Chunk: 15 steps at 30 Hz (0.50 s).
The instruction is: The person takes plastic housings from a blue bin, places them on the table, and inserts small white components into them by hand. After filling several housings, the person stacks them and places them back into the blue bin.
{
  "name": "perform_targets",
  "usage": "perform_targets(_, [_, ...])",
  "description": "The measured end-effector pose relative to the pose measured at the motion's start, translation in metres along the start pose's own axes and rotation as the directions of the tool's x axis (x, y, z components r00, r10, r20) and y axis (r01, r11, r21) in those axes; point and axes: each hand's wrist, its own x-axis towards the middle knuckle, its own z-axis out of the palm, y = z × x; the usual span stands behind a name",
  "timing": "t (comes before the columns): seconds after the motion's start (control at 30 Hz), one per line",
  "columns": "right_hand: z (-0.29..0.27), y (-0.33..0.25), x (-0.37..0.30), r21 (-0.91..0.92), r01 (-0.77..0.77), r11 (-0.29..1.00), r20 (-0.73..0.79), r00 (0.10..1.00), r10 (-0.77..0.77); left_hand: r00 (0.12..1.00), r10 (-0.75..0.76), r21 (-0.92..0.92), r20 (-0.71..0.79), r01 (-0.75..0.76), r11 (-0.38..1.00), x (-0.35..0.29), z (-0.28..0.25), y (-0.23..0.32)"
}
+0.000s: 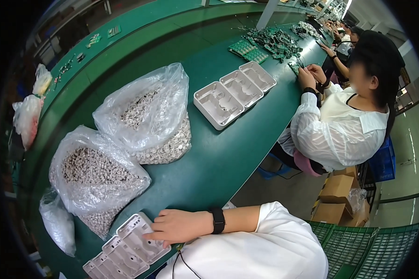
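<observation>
My right hand [181, 227], with a black watch on the wrist, reaches in from the right at the bottom. Its slightly bent fingers are apart and rest over the edge of a white moulded plastic casing [118, 255] with several hollow compartments. Nothing shows held in it, though the fingertips' undersides are hidden. Beside the hand, a small green part with thin black wires [179, 253] lies partly against my white sleeve. My left hand is out of the picture. Farther up the table stands a similar row of white casings [220, 103].
Two clear plastic bags [104, 186] [165, 135] full of small whitish parts stand on the green table [205, 162]; a smaller bag [60, 228] lies at left. Green circuit boards [247, 50] are heaped beyond. A co-worker [340, 125] sits at right, near cardboard boxes [333, 197] and green crates [349, 246].
</observation>
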Motion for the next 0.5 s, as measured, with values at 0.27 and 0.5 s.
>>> perform_targets(0.27, [-0.057,0.009,-0.035,-0.192,-0.462,0.866,-0.035,0.885,0.464,0.997,-0.031,-0.724,0.064,0.068,0.687,-0.057,-0.034,0.168])
perform_targets(0.5, [-0.06,0.016,-0.054,-0.168,-0.604,0.779,-0.229,0.792,0.565,0.991,0.133,-0.725,-0.016,-0.103,0.681,-0.03,-0.024,0.17])
